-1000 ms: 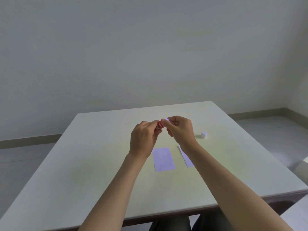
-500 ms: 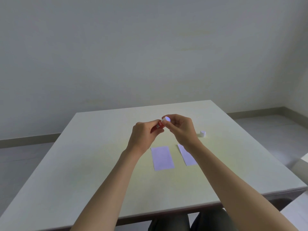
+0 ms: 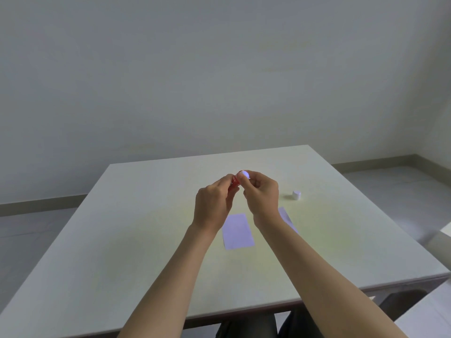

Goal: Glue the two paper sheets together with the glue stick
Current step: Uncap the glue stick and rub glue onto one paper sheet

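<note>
Glue stick held up in both hands, paper sheets not yet touched

I see the left hand (image 3: 214, 206) pinching the red glue stick (image 3: 234, 182) by its body, and the right hand (image 3: 262, 193) closed with its fingertips on the white end of it; I judge they are twisting the glue out, because the small white cap (image 3: 296, 195) already stands alone on the table (image 3: 136, 240) at about 3 o'clock from the hands. The left paper sheet (image 3: 238, 231) lies flat at 6 o'clock under the hands, the right paper sheet (image 3: 286, 219) just beside it (half hidden by the forearm). Next move, I think: lower the stick and rub it over one sheet, holding that sheet so it does not slide
</note>
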Demonstrator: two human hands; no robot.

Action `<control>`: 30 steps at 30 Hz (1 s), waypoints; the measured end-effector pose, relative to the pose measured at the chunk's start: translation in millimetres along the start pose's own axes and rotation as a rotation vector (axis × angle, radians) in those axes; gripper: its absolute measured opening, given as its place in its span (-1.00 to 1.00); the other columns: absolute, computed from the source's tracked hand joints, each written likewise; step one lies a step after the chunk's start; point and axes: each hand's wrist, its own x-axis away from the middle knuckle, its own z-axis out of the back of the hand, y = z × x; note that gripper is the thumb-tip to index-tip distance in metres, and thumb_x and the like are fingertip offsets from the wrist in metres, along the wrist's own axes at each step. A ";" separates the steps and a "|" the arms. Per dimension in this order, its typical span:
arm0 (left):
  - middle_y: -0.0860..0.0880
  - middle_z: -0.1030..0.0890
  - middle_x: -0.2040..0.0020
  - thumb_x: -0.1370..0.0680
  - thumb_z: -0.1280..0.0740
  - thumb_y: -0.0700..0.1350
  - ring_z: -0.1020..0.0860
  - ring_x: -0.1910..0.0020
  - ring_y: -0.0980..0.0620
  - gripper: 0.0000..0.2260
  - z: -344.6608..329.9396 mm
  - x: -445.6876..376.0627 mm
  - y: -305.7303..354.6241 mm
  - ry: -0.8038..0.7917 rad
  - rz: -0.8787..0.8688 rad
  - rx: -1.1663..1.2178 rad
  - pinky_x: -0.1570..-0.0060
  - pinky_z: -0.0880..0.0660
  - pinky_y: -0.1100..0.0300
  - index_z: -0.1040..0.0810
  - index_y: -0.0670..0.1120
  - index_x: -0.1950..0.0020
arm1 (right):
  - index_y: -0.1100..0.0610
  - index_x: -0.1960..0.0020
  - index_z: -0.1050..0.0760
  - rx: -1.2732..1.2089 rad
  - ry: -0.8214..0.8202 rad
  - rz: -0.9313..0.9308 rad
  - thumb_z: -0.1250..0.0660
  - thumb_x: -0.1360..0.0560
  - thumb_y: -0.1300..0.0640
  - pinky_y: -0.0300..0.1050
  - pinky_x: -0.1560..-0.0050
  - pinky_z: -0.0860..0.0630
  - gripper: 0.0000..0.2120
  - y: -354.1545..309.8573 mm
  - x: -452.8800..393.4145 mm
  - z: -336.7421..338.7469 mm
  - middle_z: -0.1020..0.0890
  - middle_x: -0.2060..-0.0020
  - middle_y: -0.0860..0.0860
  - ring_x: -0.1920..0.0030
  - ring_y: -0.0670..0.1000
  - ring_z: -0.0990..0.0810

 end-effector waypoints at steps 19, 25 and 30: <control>0.09 -0.67 0.09 -0.48 -0.39 0.03 -0.61 0.11 0.31 -0.75 -21.0 -10.6 1.3 -0.036 0.593 0.660 0.20 -0.42 0.59 -0.59 -0.09 -0.07 | 0.07 -0.35 -0.41 -0.024 -0.476 -0.188 -0.15 -0.61 0.00 -0.05 0.09 -0.52 -0.65 14.6 -1.7 35.0 -0.60 0.00 0.09 0.16 0.11 -0.60; 0.15 -0.67 -0.02 -0.45 -0.41 0.04 -0.55 -0.16 0.27 -0.80 -30.2 -1.3 -8.6 -0.210 0.552 0.715 -0.01 -0.39 0.53 -0.63 0.05 -0.04 | 0.21 -0.06 -0.55 -0.251 -0.411 -0.276 -0.21 -0.59 0.16 -0.18 0.28 -0.44 -0.82 29.7 -6.2 40.9 -0.47 0.25 0.07 0.37 0.02 -0.46; 0.15 -0.37 -0.41 -0.44 -0.46 -0.04 -0.10 -0.50 0.22 -0.46 -19.4 15.9 -48.7 -0.707 0.458 0.515 -0.39 -0.12 0.22 -0.41 0.02 -0.39 | 0.30 -0.11 -0.55 -0.100 -0.053 -0.272 -0.30 -0.53 0.19 -0.17 0.35 -0.38 -0.78 42.1 -22.5 58.4 -0.40 0.40 0.04 0.45 0.00 -0.37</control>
